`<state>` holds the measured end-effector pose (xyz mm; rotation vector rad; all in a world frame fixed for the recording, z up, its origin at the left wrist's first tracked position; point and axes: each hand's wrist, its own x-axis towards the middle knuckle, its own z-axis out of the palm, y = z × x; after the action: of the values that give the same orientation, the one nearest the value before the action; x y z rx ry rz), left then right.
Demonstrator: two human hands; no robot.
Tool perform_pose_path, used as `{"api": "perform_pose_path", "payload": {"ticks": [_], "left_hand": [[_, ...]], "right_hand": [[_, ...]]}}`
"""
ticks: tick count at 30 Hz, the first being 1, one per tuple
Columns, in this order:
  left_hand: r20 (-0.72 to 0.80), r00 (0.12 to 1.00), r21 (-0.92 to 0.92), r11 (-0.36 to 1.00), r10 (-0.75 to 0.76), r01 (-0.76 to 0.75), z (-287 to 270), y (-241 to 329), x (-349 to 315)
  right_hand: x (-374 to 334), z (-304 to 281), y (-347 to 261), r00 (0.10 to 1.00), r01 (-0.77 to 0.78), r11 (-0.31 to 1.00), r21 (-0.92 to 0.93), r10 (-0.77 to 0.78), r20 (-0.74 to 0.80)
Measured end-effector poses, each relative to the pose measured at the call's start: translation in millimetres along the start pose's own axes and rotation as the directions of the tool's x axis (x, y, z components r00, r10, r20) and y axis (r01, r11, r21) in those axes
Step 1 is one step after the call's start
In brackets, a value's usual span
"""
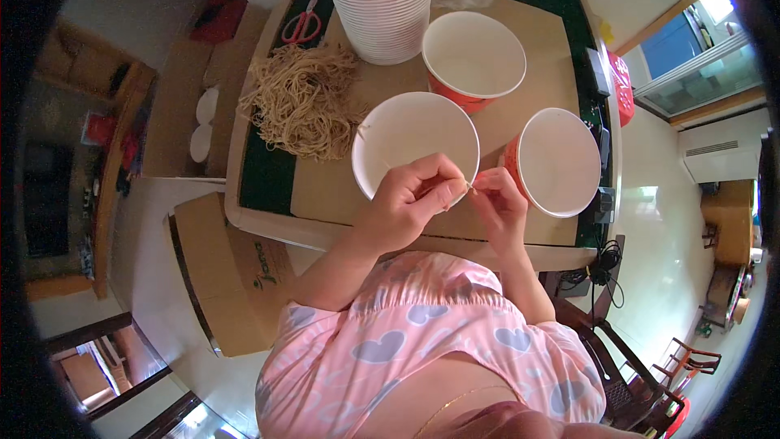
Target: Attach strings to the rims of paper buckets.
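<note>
In front of me a white-lined paper bucket (pixel 414 134) stands on the table, mouth up. At its right rim my left hand (pixel 414 199) and my right hand (pixel 498 199) meet, both closed in a pinch. A tiny bit of tan string (pixel 470 187) shows between their fingertips; most of it is hidden by the fingers. Another bit of string pokes out at the bucket's left rim. Just left of this bucket lies a loose heap of tan strings (pixel 305 97). Right of my right hand, a paper bucket with an orange-red outside (pixel 561 162) leans with its mouth toward me.
Behind the front bucket stands another bucket (pixel 474 53). A tall stack of nested buckets (pixel 382 8) rises at the back, beside red-handled scissors (pixel 302 23). Black cables (pixel 605 264) hang at the table's right edge. A cardboard box (pixel 227 276) sits on the floor at left.
</note>
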<state>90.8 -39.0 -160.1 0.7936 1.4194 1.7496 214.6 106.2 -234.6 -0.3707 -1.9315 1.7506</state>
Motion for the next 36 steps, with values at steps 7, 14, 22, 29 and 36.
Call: {"api": "perform_pose_path", "payload": {"ticks": [7,14,22,29,36], "left_hand": [[0.014,1.0,0.145,0.989,-0.015,0.013,12,2,4],[-0.06,0.993,-0.041,0.994,0.103,-0.105,7,7,11],[0.017,1.0,-0.188,0.982,-0.023,0.026,-10,26,12],[0.179,0.98,-0.073,0.993,-0.081,0.095,-17,33,-3],[0.044,0.988,0.069,0.987,-0.149,0.146,-33,38,-25]], "right_hand": [[9,4,-17,0.98,0.198,0.97,-0.139,-0.198,0.013],[16,16,-14,0.983,0.159,0.969,-0.186,-0.139,0.12],[27,31,-25,0.969,0.246,0.939,-0.242,-0.228,0.1],[56,44,-36,0.913,0.408,0.813,-0.416,-0.36,0.193],[67,46,-38,0.955,0.296,0.931,-0.213,-0.284,0.088]]}}
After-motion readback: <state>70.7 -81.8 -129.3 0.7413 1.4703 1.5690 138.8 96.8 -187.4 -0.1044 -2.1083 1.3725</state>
